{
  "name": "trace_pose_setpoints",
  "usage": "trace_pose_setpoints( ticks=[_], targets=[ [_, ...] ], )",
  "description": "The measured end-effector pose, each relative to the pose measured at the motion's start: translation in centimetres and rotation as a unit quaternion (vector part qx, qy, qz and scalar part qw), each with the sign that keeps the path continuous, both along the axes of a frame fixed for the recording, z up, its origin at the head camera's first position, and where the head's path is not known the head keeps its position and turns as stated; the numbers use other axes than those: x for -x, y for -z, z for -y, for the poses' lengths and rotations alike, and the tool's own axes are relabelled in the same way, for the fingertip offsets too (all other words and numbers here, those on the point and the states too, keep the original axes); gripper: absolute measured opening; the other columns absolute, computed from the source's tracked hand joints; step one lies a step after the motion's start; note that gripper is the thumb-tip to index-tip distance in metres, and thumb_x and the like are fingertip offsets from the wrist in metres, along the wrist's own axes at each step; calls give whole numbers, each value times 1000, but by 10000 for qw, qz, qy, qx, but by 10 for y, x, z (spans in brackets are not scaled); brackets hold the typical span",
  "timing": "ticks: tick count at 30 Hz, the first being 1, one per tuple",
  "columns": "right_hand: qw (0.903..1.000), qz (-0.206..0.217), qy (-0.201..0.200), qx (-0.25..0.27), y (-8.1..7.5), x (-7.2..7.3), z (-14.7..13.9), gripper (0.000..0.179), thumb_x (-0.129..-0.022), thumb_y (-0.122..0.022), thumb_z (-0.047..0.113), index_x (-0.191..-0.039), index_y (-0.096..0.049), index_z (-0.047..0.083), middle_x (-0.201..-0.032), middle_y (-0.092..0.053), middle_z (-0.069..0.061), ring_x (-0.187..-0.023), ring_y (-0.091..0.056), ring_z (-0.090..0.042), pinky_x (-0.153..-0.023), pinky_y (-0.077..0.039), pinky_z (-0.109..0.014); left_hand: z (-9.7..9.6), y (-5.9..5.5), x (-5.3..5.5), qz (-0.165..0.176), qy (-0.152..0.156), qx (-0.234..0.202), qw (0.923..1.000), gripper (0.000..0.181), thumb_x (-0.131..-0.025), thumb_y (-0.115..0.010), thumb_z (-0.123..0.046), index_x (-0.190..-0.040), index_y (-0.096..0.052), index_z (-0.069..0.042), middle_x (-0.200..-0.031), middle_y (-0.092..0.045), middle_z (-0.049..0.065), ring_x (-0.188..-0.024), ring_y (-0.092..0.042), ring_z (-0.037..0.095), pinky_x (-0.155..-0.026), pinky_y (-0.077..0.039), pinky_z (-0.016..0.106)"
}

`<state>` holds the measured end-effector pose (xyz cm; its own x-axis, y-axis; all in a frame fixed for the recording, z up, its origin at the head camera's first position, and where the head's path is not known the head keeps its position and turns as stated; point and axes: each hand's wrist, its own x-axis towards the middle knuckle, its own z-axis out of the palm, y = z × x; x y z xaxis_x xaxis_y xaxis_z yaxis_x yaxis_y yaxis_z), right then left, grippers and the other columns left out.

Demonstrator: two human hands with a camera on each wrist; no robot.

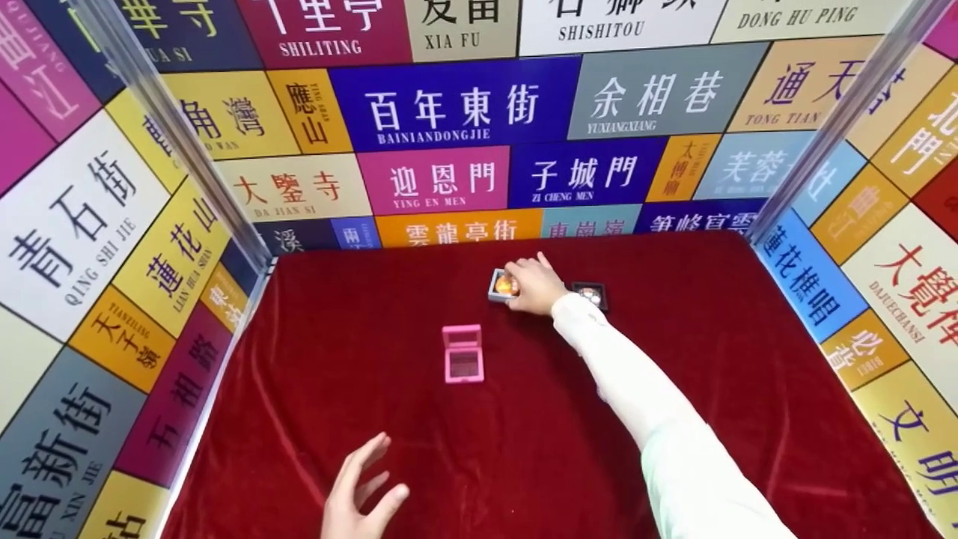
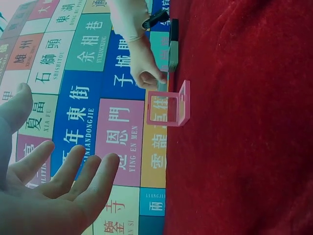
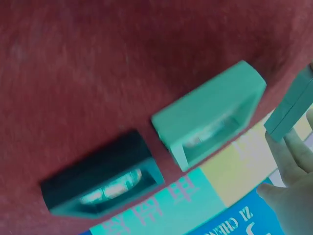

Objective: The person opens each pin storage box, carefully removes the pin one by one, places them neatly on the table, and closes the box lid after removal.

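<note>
My right hand [image 1: 535, 284] is over the back of the red cloth, pinching a small light-blue box [image 3: 293, 105] between thumb and fingers. An orange round item [image 1: 504, 285] shows within that box's frame. Beside it on the cloth stand a pale green box frame [image 3: 210, 115] and a black box frame [image 3: 102, 181], each with something shiny inside. In the head view the hand hides the green one. A pink hinged case [image 1: 464, 364] sits unfolded nearer me, with framed panels. My left hand [image 1: 363, 494] is low in front, fingers spread and loosely bent, holding nothing.
Dark red velvet cloth [image 1: 359, 419] with a few creases covers the table. Panels of coloured place-name signs [image 1: 456, 105] rise at the back and both sides. Clear corner posts [image 1: 187, 135] stand at the back left and right.
</note>
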<state>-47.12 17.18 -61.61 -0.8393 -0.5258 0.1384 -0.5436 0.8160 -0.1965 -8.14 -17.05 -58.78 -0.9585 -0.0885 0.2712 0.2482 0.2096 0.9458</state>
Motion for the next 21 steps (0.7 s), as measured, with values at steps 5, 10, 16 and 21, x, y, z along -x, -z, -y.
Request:
trace_pose_setpoints(
  ticks=[5, 10, 16, 21],
  targets=[
    [9992, -328, -193, 95, -19, -6, -9, 55, -78, -90, 30, -119, -65, 4, -113, -68, -16, -116, -63, -42, -123, -31, -63, -5, 0, 3, -44, 49, 53, 10000, 73, -83, -91, 3, -150, -62, -3, -141, -66, 14, -133, -60, 12, -96, -60, 37],
    [9973, -386, -453, 424, -39, -23, -14, 53, -79, -89, 28, -119, -65, 3, -117, -66, -17, -120, -61, -39, -123, -30, -60, -7, 1, 4, -35, 77, 66, 9999, 71, -84, -91, 2, -150, -63, -7, -142, -64, 19, -134, -59, 14, -97, -60, 39],
    [9948, -162, -669, 748, -61, -51, -26, 60, -80, -89, 25, -131, -66, 8, -125, -61, -15, -116, -59, -36, -121, -33, -57, -12, 3, 11, -216, 187, -114, 9995, 70, -84, -88, 8, -149, -63, -3, -143, -64, 16, -136, -58, 13, -98, -59, 35],
    [9920, 139, -692, 1042, -74, -85, -44, 72, -81, -91, 22, -146, -63, 12, -130, -57, -11, -107, -60, -29, -98, -52, -47, -21, 5, 18, -347, 322, -227, 9986, 68, -85, -86, 11, -148, -61, 2, -144, -63, 17, -136, -57, 13, -98, -58, 31]
  ],
)
